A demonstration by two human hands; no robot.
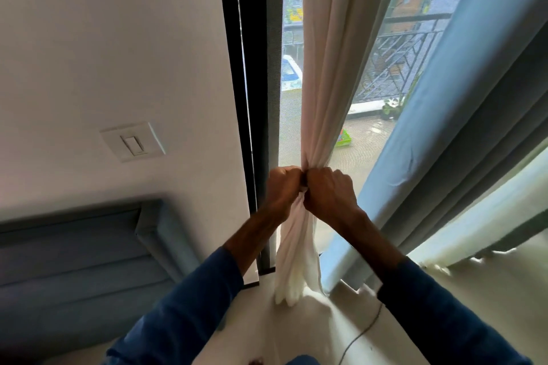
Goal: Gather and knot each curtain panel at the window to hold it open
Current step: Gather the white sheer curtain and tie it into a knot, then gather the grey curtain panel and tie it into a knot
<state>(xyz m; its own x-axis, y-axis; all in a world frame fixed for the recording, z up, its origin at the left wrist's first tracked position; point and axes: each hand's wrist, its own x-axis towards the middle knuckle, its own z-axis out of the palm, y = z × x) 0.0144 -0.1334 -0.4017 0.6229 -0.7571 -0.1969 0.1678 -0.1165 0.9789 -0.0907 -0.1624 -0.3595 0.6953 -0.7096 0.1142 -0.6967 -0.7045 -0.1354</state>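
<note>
Left hand (pixel 283 187) and right hand (pixel 329 191), fists touching, both clenched on gathered white curtain (pixel 321 83) at window (pixel 385 74); blue curtain (pixel 462 133) hanging just right.

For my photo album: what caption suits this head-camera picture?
Both hands, left and right, grip the gathered white curtain at the window.

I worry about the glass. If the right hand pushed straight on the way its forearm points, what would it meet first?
Probably the white curtain that the right hand already grips, then the left hand; depth beyond is unclear.
</note>
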